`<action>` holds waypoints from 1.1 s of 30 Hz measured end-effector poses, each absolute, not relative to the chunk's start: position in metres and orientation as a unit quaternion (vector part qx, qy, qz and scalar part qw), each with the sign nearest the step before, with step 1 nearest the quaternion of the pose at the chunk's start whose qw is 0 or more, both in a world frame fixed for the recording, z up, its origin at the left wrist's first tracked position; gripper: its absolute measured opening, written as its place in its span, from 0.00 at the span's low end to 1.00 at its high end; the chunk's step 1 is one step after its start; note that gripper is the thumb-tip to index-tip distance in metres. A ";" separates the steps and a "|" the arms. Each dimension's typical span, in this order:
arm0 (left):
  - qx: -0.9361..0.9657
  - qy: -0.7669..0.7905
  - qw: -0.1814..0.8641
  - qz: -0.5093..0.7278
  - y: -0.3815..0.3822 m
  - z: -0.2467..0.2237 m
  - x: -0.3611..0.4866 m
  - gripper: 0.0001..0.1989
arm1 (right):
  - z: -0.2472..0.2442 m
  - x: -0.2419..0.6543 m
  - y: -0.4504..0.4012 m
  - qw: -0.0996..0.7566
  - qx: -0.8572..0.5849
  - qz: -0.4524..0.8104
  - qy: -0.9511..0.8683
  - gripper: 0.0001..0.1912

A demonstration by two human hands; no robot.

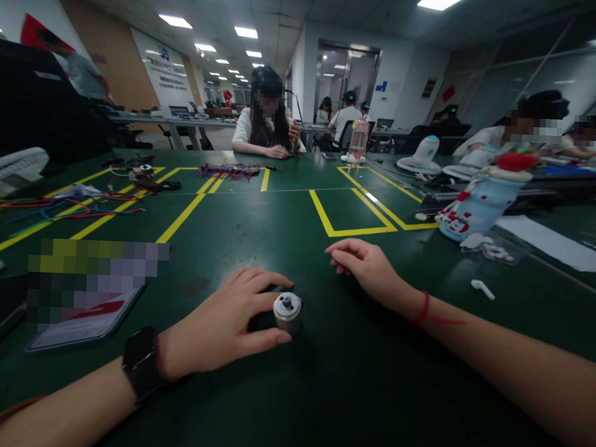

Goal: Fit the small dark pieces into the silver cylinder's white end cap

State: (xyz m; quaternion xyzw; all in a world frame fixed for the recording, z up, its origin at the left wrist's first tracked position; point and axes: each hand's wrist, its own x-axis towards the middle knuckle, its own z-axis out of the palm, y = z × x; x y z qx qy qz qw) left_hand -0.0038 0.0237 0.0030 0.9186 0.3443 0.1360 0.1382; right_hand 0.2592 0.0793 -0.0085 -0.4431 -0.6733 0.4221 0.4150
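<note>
Silver cylinder at left hand; gap to right hand.

Grn tbl, yel tape, metal cyl, blue btl, wires

Shown only in part: phone, pixelated across the top; white fan, cropped at the left edge; left hand, hidden at the index fingertip by silver motor.
</note>
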 end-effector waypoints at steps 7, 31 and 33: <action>0.921 0.346 0.129 0.121 0.022 0.002 -0.004 0.16 | -0.007 0.259 0.075 0.402 -0.441 0.410 -0.689 0.11; 0.927 0.338 0.106 0.127 0.022 0.002 -0.001 0.14 | 0.020 0.217 0.027 0.425 -0.295 0.298 -0.803 0.06; 0.924 0.338 0.116 0.139 0.021 0.003 -0.003 0.13 | 0.019 0.227 0.031 0.405 -0.314 0.303 -0.803 0.07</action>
